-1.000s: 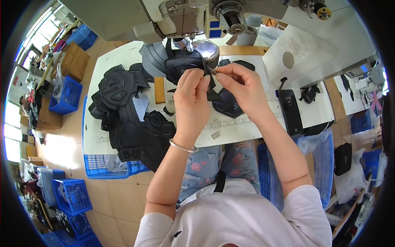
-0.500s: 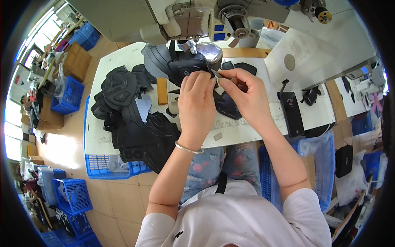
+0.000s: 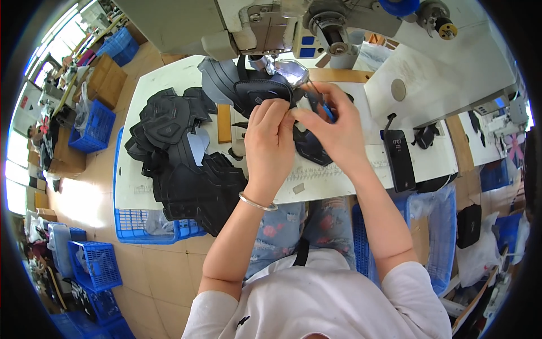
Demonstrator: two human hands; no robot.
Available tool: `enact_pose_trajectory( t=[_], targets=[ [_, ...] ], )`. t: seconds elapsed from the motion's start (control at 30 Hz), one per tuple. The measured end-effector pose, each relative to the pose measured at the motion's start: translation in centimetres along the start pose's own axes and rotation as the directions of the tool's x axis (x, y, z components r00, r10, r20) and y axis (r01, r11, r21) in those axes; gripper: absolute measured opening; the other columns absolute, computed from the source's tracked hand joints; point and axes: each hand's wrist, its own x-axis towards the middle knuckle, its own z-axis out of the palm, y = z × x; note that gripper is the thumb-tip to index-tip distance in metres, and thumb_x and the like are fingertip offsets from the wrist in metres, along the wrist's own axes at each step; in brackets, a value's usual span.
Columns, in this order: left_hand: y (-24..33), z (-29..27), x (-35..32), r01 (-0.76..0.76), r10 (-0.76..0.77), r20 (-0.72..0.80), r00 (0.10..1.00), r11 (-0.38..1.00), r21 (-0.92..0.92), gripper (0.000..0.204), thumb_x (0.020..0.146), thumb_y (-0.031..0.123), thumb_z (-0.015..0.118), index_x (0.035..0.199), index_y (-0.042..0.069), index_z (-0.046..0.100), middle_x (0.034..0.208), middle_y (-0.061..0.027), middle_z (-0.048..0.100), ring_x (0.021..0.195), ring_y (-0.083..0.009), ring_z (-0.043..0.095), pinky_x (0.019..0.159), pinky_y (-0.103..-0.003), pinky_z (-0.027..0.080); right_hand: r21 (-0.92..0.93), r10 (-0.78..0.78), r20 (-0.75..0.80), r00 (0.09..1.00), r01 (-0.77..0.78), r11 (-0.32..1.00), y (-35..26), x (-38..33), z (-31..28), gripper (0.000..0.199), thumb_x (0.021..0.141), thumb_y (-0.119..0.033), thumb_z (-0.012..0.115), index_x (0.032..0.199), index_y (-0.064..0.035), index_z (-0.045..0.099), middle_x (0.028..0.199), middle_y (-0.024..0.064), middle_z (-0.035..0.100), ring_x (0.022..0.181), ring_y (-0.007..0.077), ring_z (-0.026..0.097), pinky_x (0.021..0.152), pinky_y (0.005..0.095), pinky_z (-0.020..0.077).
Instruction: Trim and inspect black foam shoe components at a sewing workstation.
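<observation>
Under the head of a sewing machine (image 3: 265, 31) lies a curved black and grey stitched piece (image 3: 259, 90), perhaps a shoe upper. My left hand (image 3: 267, 133) is closed, its fingers pinching the near edge of that piece. Just to its right, my right hand (image 3: 333, 121) is closed around a small blue-handled tool (image 3: 328, 111) that looks like thread snips; the blades are blurred. Right thumb and left fingertips nearly meet at the edge of the piece. Beneath my hands, another black cut piece (image 3: 312, 148) rests on the white table (image 3: 339, 183).
A heap of black molded pieces (image 3: 175, 152) covers the table's left side and hangs over its front edge. At the right lies a black phone (image 3: 400, 161). Blue crates (image 3: 132, 226) stand below the table. A ruler strip (image 3: 367, 166) runs along the tabletop.
The tool in my right hand has turned, so its blue handle now shows where a metal tip pointed at the piece before. My left hand keeps its pinch.
</observation>
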Motion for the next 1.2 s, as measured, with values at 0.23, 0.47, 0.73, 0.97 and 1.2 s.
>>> enact_pose_trajectory(
  t=[0.23, 0.47, 0.73, 0.97, 1.2],
  targets=[
    [0.4, -0.8, 0.6, 0.065, -0.063, 0.057, 0.996, 0.998, -0.024, 0.006, 0.090, 0.003, 0.061, 0.093, -0.003, 0.060, 0.083, -0.0115, 0.058, 0.074, -0.0258, 0.054, 0.068, -0.034, 0.045, 0.118, -0.027, -0.102, 0.994, 0.039, 0.992, 0.5, 1.6, 1.7, 0.023, 0.089, -0.022, 0.069, 0.092, 0.0005, 0.068, 0.068, 0.0056, 0.064, 0.060, 0.0093, 0.053, 0.057, 0.0282, 0.0431],
    [-0.3, -0.8, 0.4, 0.258, -0.235, 0.106, 0.966, 0.876, -0.407, 0.007, 0.091, 0.004, 0.062, 0.093, -0.002, 0.060, 0.081, -0.0104, 0.056, 0.071, -0.0241, 0.052, 0.065, -0.032, 0.045, 0.093, -0.008, 0.010, 1.000, 0.007, 0.996, -0.1, 1.9, 1.0, 0.018, 0.088, -0.020, 0.070, 0.095, -0.0032, 0.069, 0.072, 0.0036, 0.063, 0.062, 0.0103, 0.052, 0.062, 0.0270, 0.0453],
    [1.0, -0.3, 0.2, 0.025, -0.025, 0.003, 1.000, 0.996, 0.091, 0.010, 0.092, 0.009, 0.059, 0.090, 0.000, 0.059, 0.085, -0.0112, 0.058, 0.081, -0.0319, 0.056, 0.068, -0.041, 0.046, -0.635, -0.534, 0.106, 0.839, 0.470, 0.613, -1.8, 0.1, -3.2, 0.035, 0.079, -0.026, 0.074, 0.112, -0.0172, 0.070, 0.082, -0.0019, 0.058, 0.058, 0.0156, 0.056, 0.054, 0.0281, 0.0451],
    [1.1, 0.2, 0.1, -0.072, 0.078, -0.031, 0.996, 0.983, 0.170, 0.012, 0.094, 0.009, 0.059, 0.090, -0.002, 0.057, 0.080, -0.0109, 0.053, 0.067, -0.0256, 0.049, 0.061, -0.035, 0.042, -0.757, -0.680, 0.285, 0.676, 0.594, 0.272, -1.9, 0.9, -3.6, 0.035, 0.073, -0.018, 0.074, 0.108, -0.0209, 0.072, 0.076, -0.0050, 0.055, 0.055, 0.0101, 0.054, 0.049, 0.0245, 0.0430],
    [1.0, 0.3, 0.1, -0.130, 0.140, -0.013, 0.990, 0.948, 0.290, 0.008, 0.091, 0.009, 0.060, 0.090, 0.002, 0.058, 0.087, -0.0100, 0.059, 0.081, -0.0307, 0.057, 0.066, -0.041, 0.048, -0.768, -0.620, 0.274, 0.735, 0.555, 0.320, -1.9, 0.7, -3.6, 0.032, 0.074, -0.017, 0.073, 0.105, -0.0204, 0.072, 0.076, -0.0054, 0.056, 0.057, 0.0101, 0.057, 0.048, 0.0244, 0.0437]
  ],
)
